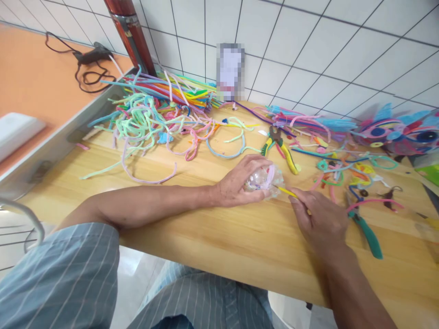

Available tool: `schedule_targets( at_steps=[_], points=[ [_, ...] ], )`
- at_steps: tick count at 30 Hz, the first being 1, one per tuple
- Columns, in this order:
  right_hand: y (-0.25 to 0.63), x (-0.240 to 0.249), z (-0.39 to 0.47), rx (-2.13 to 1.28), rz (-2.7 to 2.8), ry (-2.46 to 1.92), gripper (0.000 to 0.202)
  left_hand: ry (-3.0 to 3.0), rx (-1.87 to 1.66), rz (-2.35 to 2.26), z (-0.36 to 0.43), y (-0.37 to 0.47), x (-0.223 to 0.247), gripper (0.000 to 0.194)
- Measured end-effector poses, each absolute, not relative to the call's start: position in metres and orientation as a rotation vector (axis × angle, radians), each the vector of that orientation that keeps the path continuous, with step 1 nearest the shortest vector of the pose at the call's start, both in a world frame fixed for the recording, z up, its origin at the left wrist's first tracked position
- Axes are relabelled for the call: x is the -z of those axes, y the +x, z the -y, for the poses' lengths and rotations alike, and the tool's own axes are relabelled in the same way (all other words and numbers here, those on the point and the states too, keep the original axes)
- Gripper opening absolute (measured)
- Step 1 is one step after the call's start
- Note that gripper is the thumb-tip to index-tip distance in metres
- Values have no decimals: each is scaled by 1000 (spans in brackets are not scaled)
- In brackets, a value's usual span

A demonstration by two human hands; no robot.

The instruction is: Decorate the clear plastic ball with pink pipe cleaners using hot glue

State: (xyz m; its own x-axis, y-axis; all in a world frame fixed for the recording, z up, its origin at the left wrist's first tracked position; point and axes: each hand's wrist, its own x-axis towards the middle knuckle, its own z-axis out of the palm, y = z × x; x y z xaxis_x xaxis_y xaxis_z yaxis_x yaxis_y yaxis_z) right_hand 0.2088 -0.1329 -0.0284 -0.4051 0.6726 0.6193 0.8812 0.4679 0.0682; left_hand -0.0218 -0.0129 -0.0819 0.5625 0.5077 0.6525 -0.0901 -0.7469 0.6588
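My left hand (236,183) is wrapped round a clear plastic piece (263,179) with a lilac strip and small coloured bits on it, low over the wooden table (206,224). From the right, my right hand (317,212) grips a thin yellow tool (286,191). The tool's dark tip points at the side of the clear piece; whether it touches is too small to tell. Just behind the hands lie yellow-and-black pliers (281,150) with their handles spread.
Tangled pipe cleaners (137,119) cover the back left. A phone (230,72) leans on the tiled wall. Green-handled pliers (368,233) and coloured scraps (331,171) lie at the right, below colourful fish-like crafts (377,132). A black cable (92,75) rests on the orange surface.
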Motion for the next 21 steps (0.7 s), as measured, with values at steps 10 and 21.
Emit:
schedule_targets(
  at_steps=[10, 21],
  points=[
    [211, 28, 135, 488, 2207, -1311, 28, 2128, -1171, -321, 13, -22, 82, 67],
    [212, 30, 135, 443, 2211, -1346, 27, 2133, -1164, -325, 13, -22, 82, 69]
  ],
)
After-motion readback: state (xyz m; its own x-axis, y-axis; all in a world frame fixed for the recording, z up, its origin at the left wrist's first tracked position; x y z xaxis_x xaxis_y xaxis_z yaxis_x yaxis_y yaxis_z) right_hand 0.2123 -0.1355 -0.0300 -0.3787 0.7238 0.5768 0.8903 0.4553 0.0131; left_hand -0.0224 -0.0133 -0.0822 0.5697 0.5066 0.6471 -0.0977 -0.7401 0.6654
